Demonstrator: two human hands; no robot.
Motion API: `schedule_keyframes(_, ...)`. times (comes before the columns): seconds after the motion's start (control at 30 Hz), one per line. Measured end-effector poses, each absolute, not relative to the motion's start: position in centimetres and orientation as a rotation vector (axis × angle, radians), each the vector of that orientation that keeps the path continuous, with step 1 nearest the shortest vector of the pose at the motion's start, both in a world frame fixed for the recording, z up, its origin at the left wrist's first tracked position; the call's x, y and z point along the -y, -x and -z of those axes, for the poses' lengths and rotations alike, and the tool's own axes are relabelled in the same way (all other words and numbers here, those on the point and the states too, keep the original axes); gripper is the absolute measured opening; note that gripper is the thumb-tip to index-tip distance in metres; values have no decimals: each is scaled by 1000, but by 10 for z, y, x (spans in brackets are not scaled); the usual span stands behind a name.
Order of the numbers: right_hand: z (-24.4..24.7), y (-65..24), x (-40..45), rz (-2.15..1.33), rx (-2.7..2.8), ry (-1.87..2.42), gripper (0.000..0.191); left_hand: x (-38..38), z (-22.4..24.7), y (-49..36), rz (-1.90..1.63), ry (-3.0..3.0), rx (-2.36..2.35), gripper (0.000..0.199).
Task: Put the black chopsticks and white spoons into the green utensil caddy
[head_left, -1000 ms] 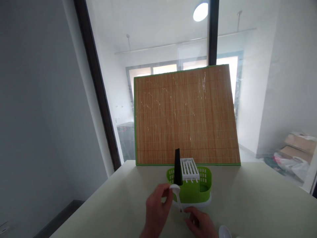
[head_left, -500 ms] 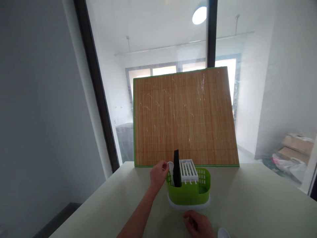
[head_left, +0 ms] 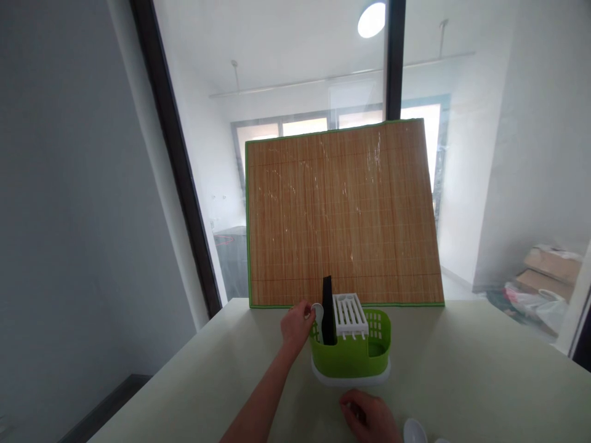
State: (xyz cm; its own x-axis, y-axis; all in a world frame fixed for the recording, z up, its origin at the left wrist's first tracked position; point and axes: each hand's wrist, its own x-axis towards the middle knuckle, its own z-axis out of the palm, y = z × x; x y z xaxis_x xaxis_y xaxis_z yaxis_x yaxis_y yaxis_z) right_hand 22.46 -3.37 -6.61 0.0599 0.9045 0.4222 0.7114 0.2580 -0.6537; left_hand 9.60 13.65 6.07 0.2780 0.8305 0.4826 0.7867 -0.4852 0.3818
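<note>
A green utensil caddy (head_left: 344, 362) with a white base stands on the table. At its left end my left hand (head_left: 295, 325) is closed, thumb and fingers pinching the edge of a white spoon (head_left: 318, 312) that stands upright, bowl up, in the left compartment. Beside the spoon a long black piece (head_left: 327, 311), its kind unclear, sticks up from the same end. A white slotted rack (head_left: 351, 315) with small hooks sits over the caddy's middle. In front of the caddy my right hand (head_left: 369, 415) rests with curled fingers; what is in them, if anything, is hidden.
A second white spoon (head_left: 414, 432) lies right of my right hand, with another white edge (head_left: 442, 440) cut off below. Behind the caddy a green-edged bamboo mat (head_left: 341, 215) leans against the glass. The pale table (head_left: 240, 363) extends to both sides.
The view has shifted slightly. My left hand keeps its pinch on the spoon, whose bowl is now turned more toward me. The right hand looks almost unchanged.
</note>
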Motion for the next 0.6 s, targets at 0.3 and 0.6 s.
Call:
schedule_keyframes(0.3, 55, -237, 42, -158, 1382, 1391, 32, -74, -48, -82, -1660, -2287, -1272, 24)
schedule_keyframes(0.6, 34, -261, 58, -89, 983, 1357, 33, 10, 40, -147, -635, -2421, -730, 38)
